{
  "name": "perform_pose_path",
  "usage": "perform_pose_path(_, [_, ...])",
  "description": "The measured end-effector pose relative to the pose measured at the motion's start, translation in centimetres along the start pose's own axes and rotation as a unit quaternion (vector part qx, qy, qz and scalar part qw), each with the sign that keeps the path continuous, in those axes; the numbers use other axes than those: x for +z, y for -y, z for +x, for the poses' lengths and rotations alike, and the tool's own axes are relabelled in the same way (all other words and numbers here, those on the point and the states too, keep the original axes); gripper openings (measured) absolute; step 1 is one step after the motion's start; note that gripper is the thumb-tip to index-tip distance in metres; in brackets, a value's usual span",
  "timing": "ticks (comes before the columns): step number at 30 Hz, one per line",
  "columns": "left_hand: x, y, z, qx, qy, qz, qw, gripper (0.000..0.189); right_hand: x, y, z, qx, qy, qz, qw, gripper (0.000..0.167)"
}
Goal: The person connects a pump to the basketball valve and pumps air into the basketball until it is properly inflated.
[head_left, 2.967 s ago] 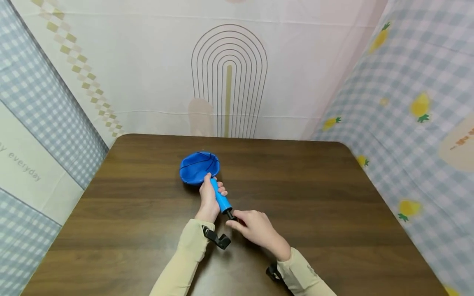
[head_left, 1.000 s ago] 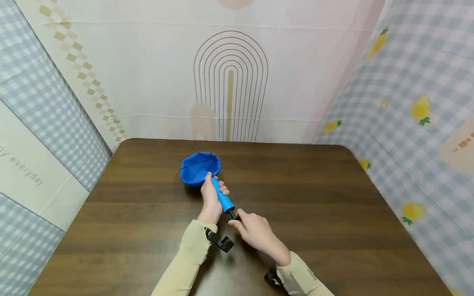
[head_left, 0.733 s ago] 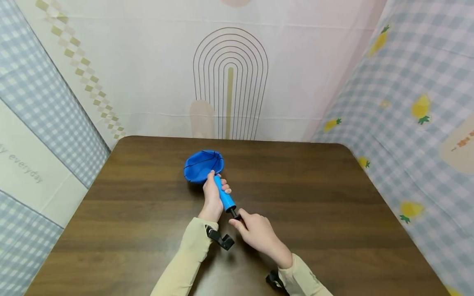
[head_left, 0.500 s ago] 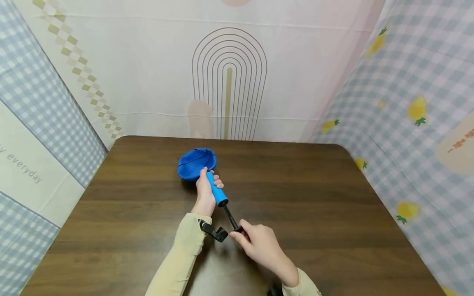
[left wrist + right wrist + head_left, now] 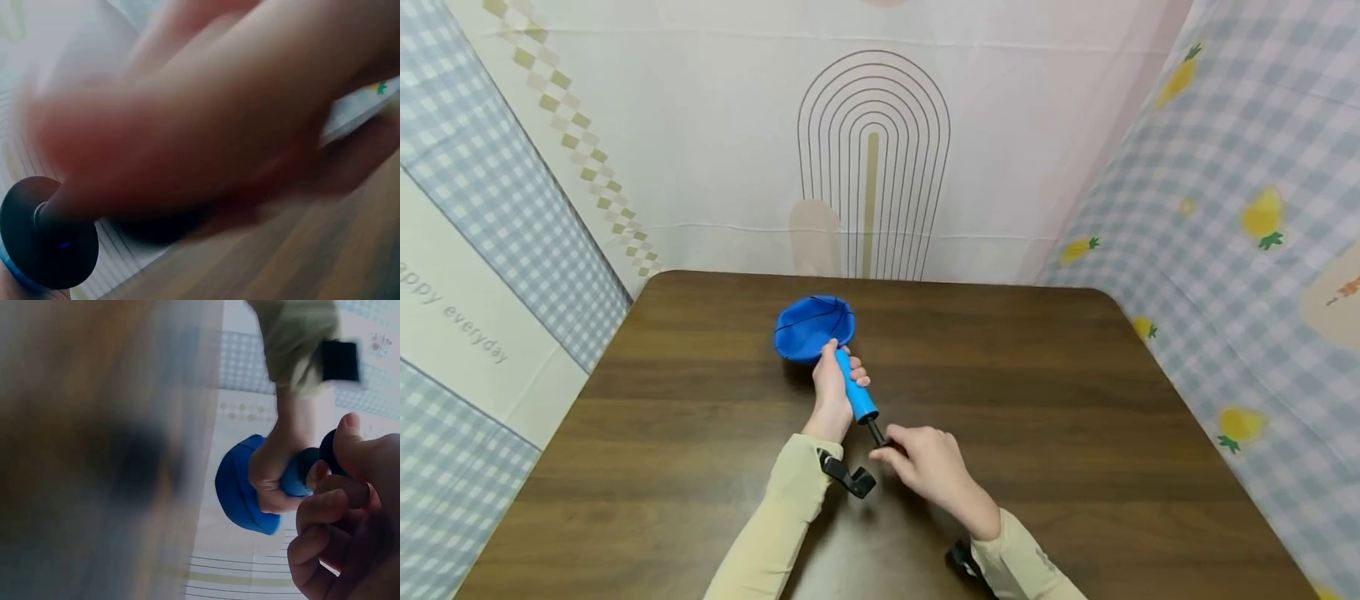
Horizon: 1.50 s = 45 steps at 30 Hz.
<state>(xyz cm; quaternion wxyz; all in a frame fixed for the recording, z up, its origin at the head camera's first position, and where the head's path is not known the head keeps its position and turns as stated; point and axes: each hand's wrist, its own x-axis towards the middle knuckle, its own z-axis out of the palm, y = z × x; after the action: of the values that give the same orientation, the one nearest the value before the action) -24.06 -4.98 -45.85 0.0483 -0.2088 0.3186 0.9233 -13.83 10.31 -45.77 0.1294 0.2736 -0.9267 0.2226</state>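
In the head view a dented, half-collapsed blue ball (image 5: 805,332) with black seam lines sits just beyond my hands. My left hand (image 5: 831,396) wraps round the light blue barrel of a hand pump (image 5: 861,402), its far end right at the ball. The tip going into the ball is hidden behind the hand. My right hand (image 5: 934,468) grips the pump's black handle, with a short stretch of black rod showing. Up close in the left wrist view, the pump's round black end cap (image 5: 62,250) faces a blurred right hand (image 5: 187,137).
Everything is over a dark brown wooden table (image 5: 1037,400) with rounded far corners. A white patterned cloth (image 5: 722,150) hangs behind it, and checked cloth (image 5: 1210,250) hangs at the sides. Black wrist mounts (image 5: 850,479) stick out from both sleeves.
Half a second ago the rod was drawn far out; my right hand has since pushed it most of the way into the barrel. The left hand's grip is unchanged, and the ball looks just as dented.
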Motion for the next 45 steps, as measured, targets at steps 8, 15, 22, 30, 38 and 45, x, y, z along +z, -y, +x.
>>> perform_pose_path(8, [-0.1, 1.1, -0.5, 0.028, 0.022, 0.035, 0.9988, 0.028, 1.2, -0.3, 0.4, 0.021, 0.01, 0.012, 0.9997, 0.036])
perform_pose_path(15, [0.2, 1.6, -0.3, -0.003, 0.028, 0.046, 0.9985, 0.027, 0.9, -0.2, -0.8, 0.018, 0.007, -0.017, 0.9997, 0.037])
perform_pose_path(22, [-0.4, 0.8, 0.7, -0.014, -0.005, 0.02, 0.9997, 0.026, -0.2, 0.0, -3.6, -0.056, -0.014, -0.015, 0.9982, 0.039])
perform_pose_path(30, [-1.2, 0.1, 1.0, -0.02, -0.025, 0.021, 0.9993, 0.026, -0.1, -0.6, -2.9, -0.101, -0.009, -0.002, 0.9949, 0.041])
perform_pose_path(38, [-1.0, 1.5, 0.2, -0.007, -0.01, 0.043, 0.999, 0.027, 1.1, -2.4, 0.9, -0.084, 0.05, 0.032, 0.9947, 0.039])
perform_pose_path(45, [-1.4, 1.3, -0.2, -0.026, 0.001, 0.05, 0.9984, 0.027, 1.2, -1.5, 0.8, -0.112, 0.02, 0.014, 0.9934, 0.034])
